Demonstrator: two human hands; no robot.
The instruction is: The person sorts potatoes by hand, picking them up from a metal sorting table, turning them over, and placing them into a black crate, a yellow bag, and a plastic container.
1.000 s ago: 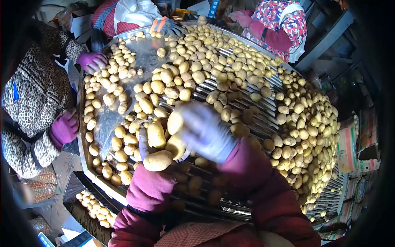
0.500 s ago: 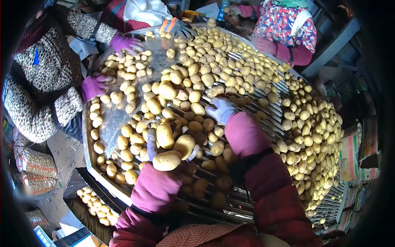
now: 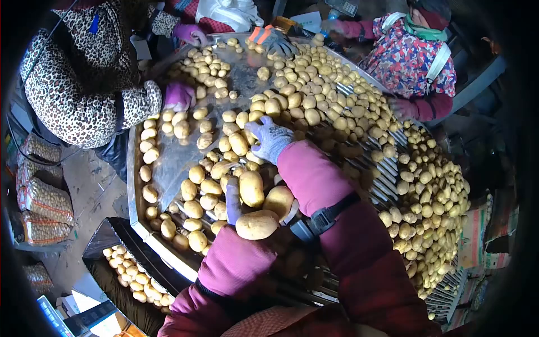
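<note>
My left hand (image 3: 233,200), in a pale lavender glove, is closed around several large potatoes. An upright potato (image 3: 251,189) and a longer potato (image 3: 256,224) show clearly, with another potato (image 3: 279,202) beside them; much of the palm is hidden. Over the pile, my right hand (image 3: 272,138) wears a similar glove. Its fingers are spread and curved, close beside a large oval potato (image 3: 238,144), and I see nothing held in them. Loose potatoes lie all around both hands on the metal sorting table (image 3: 174,150).
A person in leopard print (image 3: 78,90) works at the left with a purple-gloved hand (image 3: 179,96) near potatoes. Another person in a patterned top (image 3: 412,67) stands at the far right. A grey glove (image 3: 279,45) rests at the back. A dark-lined crate (image 3: 106,264) holds potatoes; filled mesh sacks (image 3: 48,205) stand left.
My right hand has moved left across the pile to the large potatoes. My left hand still holds its potatoes. The leopard-print person's hands have shifted, and the view has turned somewhat.
</note>
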